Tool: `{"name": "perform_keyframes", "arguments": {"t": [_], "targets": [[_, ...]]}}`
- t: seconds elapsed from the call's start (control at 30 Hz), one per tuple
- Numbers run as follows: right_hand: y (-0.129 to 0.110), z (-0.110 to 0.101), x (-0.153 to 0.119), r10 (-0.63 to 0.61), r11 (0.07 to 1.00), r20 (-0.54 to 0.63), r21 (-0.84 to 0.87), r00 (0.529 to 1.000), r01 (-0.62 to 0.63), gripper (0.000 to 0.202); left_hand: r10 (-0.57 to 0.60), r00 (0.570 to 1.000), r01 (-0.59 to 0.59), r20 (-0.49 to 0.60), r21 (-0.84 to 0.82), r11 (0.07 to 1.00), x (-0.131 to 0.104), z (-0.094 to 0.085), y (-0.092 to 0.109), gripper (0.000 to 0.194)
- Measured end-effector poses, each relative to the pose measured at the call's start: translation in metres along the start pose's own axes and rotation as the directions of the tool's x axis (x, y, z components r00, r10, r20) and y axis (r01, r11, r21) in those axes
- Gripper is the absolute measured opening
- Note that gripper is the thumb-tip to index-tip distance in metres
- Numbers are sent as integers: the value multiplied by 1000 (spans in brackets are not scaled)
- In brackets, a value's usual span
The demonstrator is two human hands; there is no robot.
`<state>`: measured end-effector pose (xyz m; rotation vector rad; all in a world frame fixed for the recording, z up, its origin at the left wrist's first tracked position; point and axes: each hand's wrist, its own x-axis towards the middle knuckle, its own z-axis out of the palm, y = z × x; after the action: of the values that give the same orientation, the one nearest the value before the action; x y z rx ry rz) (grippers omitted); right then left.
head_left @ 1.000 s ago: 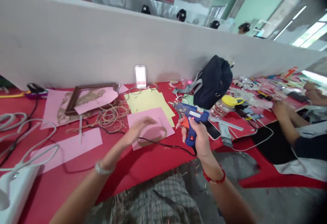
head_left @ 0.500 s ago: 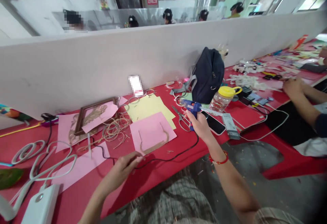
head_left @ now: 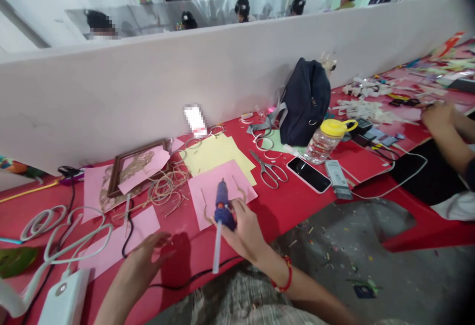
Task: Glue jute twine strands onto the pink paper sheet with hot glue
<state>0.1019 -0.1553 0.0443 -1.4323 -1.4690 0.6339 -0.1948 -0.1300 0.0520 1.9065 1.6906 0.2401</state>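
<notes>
My right hand (head_left: pixel 247 228) grips a blue hot glue gun (head_left: pixel 222 204) with a clear glue stick (head_left: pixel 217 251) jutting from its back. The gun's nozzle is over a pink sheet of paper (head_left: pixel 198 189), on which thin strips of brown twine (head_left: pixel 239 186) lie. The gun and hand hide part of the sheet. My left hand (head_left: pixel 148 253) hovers near the table's front edge, fingers apart and holding nothing, beside another pink sheet (head_left: pixel 122 238). A tangle of twine (head_left: pixel 168 184) lies beyond it.
Scissors (head_left: pixel 270 170), a phone (head_left: pixel 309 174), a lidded jar (head_left: pixel 322 142) and a dark backpack (head_left: pixel 304 102) are to the right. A picture frame (head_left: pixel 113 176) and a white power bank (head_left: pixel 65 298) are left. A co-worker's hand (head_left: pixel 440 117) is far right.
My right hand has brought the glue gun left, from above the scissors to over the pink sheet. My left hand has drawn back leftward from the sheet's near edge, its fingers now apart.
</notes>
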Motion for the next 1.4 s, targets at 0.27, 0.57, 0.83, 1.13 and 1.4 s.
{"name": "perform_keyframes", "arguments": {"t": [0.27, 0.57, 0.83, 1.13, 1.4], "targets": [[-38, 43, 19, -91, 995, 82, 36, 993, 88, 27, 27, 996, 23, 82, -560, 828, -18, 92, 58, 73], [-26, 49, 24, -97, 991, 147, -81, 984, 110, 34, -135, 988, -12, -72, -915, 403, -1, 106, 68, 71], [1, 37, 24, -286, 953, 124, -60, 950, 295, 39, -30, 999, -25, -37, -946, 323, 41, 66, 75, 36], [134, -67, 77, -250, 925, -413, -369, 876, 89, 36, 166, 985, 10, 44, -979, 204, 94, 42, 47, 26], [176, -72, 80, -217, 903, -439, -430, 872, 9, 31, 199, 980, -9, 27, -984, 180, 93, 67, 42, 24]]}}
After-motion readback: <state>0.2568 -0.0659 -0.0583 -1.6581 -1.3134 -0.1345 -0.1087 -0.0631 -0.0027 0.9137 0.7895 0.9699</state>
